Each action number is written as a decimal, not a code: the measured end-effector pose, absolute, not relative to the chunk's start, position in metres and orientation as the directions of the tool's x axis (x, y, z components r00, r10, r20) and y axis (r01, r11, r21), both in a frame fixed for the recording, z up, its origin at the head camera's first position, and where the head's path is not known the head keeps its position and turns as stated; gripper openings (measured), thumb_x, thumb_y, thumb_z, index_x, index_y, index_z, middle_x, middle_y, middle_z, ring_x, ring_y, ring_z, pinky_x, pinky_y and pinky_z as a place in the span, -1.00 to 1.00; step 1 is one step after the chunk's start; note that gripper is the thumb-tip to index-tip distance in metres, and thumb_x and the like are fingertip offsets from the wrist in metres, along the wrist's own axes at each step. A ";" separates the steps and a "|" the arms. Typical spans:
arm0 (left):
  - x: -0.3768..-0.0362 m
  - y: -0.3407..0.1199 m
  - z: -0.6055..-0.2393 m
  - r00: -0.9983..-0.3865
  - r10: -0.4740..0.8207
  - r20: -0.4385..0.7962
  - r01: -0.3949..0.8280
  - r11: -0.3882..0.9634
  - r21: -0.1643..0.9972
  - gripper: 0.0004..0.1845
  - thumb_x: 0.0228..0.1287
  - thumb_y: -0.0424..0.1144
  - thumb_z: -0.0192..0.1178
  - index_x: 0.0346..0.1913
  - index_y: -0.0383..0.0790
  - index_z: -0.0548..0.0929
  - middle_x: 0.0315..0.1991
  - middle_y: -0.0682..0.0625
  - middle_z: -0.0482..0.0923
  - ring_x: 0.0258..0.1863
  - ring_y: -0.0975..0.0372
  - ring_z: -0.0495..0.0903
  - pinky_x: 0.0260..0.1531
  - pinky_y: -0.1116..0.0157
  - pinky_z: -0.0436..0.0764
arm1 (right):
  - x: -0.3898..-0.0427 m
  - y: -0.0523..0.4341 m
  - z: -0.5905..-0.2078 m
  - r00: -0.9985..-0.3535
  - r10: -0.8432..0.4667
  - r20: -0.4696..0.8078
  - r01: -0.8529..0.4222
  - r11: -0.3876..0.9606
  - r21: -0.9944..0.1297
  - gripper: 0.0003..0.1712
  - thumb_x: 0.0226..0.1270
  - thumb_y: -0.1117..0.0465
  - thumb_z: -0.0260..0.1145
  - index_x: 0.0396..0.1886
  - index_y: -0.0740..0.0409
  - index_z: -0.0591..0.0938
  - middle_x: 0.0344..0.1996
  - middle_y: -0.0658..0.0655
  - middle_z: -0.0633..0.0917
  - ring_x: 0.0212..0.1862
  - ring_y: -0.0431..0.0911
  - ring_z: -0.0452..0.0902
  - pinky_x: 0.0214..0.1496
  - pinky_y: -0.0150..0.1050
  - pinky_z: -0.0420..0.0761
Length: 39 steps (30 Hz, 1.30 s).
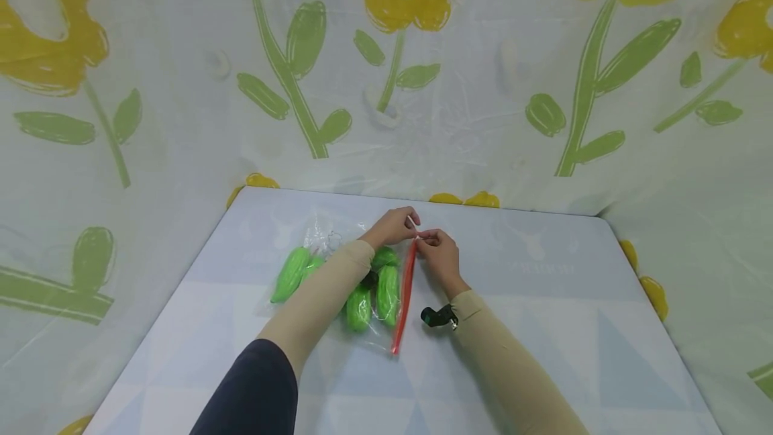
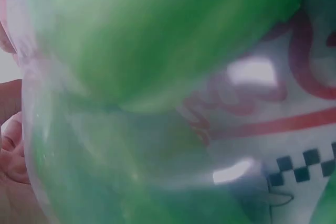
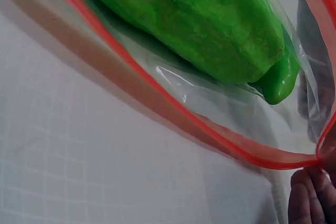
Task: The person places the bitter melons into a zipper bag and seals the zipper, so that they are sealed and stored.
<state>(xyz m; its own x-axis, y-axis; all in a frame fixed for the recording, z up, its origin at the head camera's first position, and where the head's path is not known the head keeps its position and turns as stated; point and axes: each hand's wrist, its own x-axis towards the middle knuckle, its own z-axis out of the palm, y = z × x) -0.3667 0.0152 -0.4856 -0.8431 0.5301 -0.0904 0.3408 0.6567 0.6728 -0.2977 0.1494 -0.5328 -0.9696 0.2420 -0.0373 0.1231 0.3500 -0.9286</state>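
Observation:
A clear zip bag [image 1: 377, 340] with a red zip edge [image 1: 406, 297] lies on the table, holding several long green vegetables [image 1: 388, 294]. At the far end of that edge, my left hand [image 1: 392, 225] pinches the red strip. Right beside it, my right hand [image 1: 442, 257] pinches the same corner, fingertips close to the left ones. The right wrist view shows the bag mouth parted, its two red strips [image 3: 149, 82] meeting at the fingers, with a green vegetable [image 3: 210, 24] inside. Red lettering [image 2: 236, 103] shows through the plastic in the left wrist view. My left forearm hides part of the bag.
The pale table [image 1: 543, 327] has a faint triangle pattern. Behind it and at both sides hangs a white curtain [image 1: 459, 133] with yellow flowers. A dark wrist camera [image 1: 439, 316] juts from the right wrist, low over the table; another [image 1: 370, 279] sits under the left wrist.

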 end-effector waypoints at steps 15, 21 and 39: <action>-0.367 0.016 -0.488 -0.863 0.505 -0.023 0.349 0.628 0.695 -0.85 0.20 -0.36 0.16 -0.17 -0.13 0.58 -0.25 0.03 0.60 -0.24 0.26 0.55 -0.30 0.35 0.53 | -0.283 0.158 -0.528 -0.991 0.125 -0.057 0.095 0.327 -0.940 -0.78 0.15 0.13 0.31 -0.22 0.12 0.62 -0.39 0.09 0.68 -0.36 -0.11 0.56 -0.38 -0.30 0.54; -0.368 0.009 -0.484 -0.832 0.550 -0.066 0.353 0.619 0.702 -0.80 0.27 -0.28 0.15 -0.07 -0.07 0.64 -0.11 0.03 0.60 -0.10 0.22 0.55 -0.14 0.27 0.54 | -0.279 0.160 -0.527 -0.992 0.083 -0.096 0.118 0.318 -0.941 -0.77 0.16 0.14 0.31 -0.20 0.13 0.61 -0.38 0.08 0.68 -0.35 -0.12 0.55 -0.37 -0.31 0.55; -0.373 0.002 -0.483 -0.773 0.629 -0.083 0.357 0.539 0.763 -0.66 0.24 -0.23 0.21 0.09 -0.10 0.62 0.00 0.07 0.60 0.01 0.24 0.52 0.06 0.24 0.47 | -0.281 0.164 -0.528 -0.992 0.067 -0.105 0.120 0.272 -0.955 -0.76 0.19 0.12 0.30 -0.16 0.09 0.59 -0.30 0.09 0.68 -0.32 -0.09 0.57 -0.32 -0.24 0.58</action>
<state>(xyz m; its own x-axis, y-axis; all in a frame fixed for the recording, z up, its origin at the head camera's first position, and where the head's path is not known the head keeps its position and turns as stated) -0.3726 0.0021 -0.4834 -0.7731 0.6288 -0.0829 0.3569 0.5394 0.7627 -0.2812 0.1642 -0.5285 -0.9922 0.0666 -0.1052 0.1195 0.2718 -0.9549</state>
